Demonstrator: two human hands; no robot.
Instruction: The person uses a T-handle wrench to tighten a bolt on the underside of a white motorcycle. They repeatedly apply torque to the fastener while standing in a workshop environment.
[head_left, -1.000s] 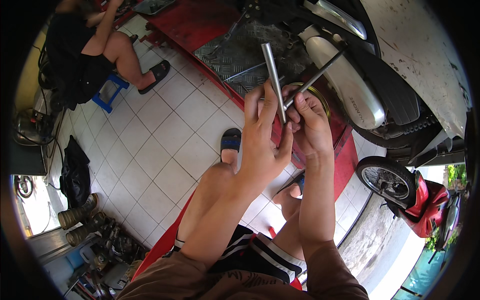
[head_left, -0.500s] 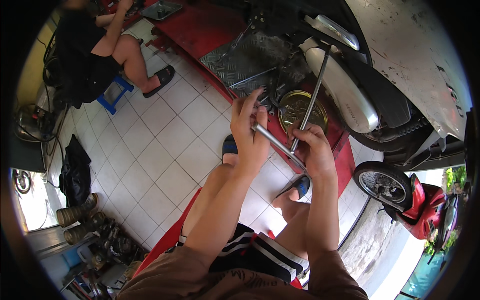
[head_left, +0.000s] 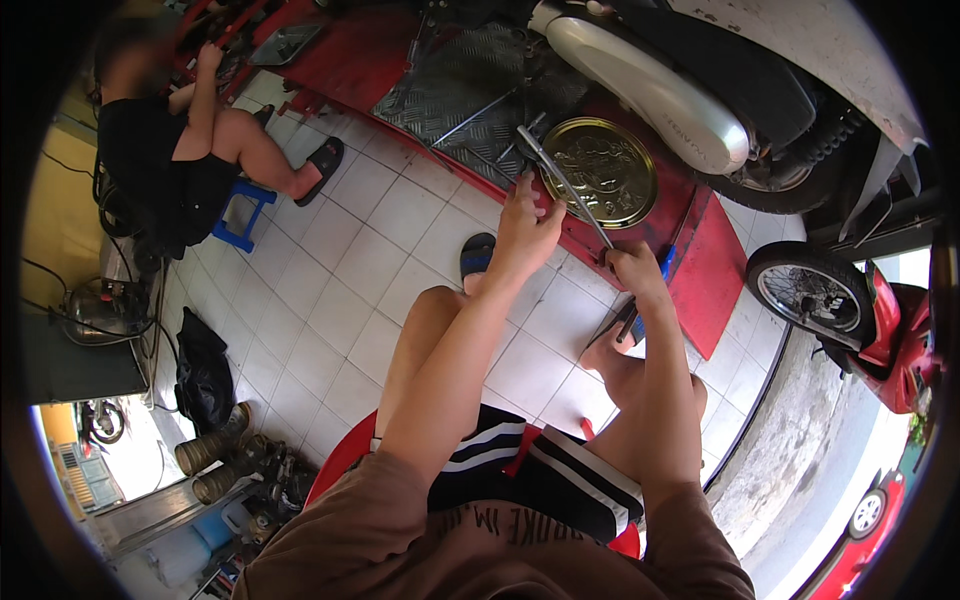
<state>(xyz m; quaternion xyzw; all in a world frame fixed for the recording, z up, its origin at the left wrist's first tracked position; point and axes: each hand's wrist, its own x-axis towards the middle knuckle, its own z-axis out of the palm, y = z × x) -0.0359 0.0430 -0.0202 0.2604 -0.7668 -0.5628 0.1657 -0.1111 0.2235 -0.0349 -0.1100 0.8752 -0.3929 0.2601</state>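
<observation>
My right hand [head_left: 637, 267] is closed on a steel T-shaped wrench [head_left: 567, 182], whose long bar slants up and away to the left over a round gold tray [head_left: 610, 153]; a darker part runs down below the hand. My left hand [head_left: 530, 225] is just left of the bar with fingers apart and partly curled, apparently not gripping it. The tray lies on a red platform [head_left: 712, 300], beside a textured metal plate [head_left: 465, 70] with tools on it. A blue-handled tool [head_left: 667, 258] lies right of my right hand.
A silver-and-black motorbike [head_left: 645, 95] stands above the platform; a red one [head_left: 888, 340] is at the right. A co-worker [head_left: 150, 135] sits on a blue stool [head_left: 238, 222] at upper left. A black cloth [head_left: 202, 365] and metal parts [head_left: 235, 470] lie lower left, on the tiled floor.
The wrench has swung to point away up-left, and my left fingers have come off it. Both hands have moved higher in the view, uncovering more of the gold tray. The view has also shifted.
</observation>
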